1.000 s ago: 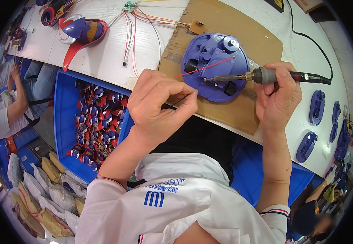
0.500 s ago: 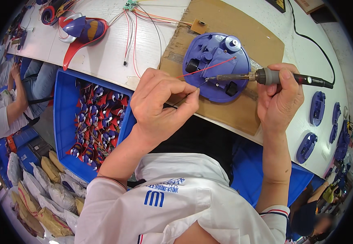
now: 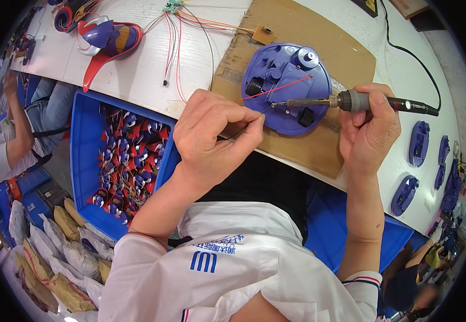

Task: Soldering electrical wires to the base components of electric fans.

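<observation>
A round blue plastic part (image 3: 284, 86) lies on a brown cardboard sheet (image 3: 319, 48) on the white table. A thin red wire (image 3: 281, 88) runs across it. My right hand (image 3: 370, 134) grips a soldering iron (image 3: 351, 101) whose metal tip touches the blue part near its middle. My left hand (image 3: 214, 137) pinches a thin solder wire (image 3: 265, 110) between thumb and forefinger, with its end meeting the iron's tip. The iron's black cable (image 3: 410, 53) trails away to the upper right.
A blue bin (image 3: 85, 161) of red and blue toy pieces sits left of my lap. A red and blue toy shell (image 3: 106, 35) and loose coloured wires (image 3: 176, 37) lie on the table. Several blue parts (image 3: 418, 145) rest at the right. Another person (image 3: 12, 129) sits at far left.
The solder wire's end and the iron's tip have come together on the blue part. Both hands shifted only slightly.
</observation>
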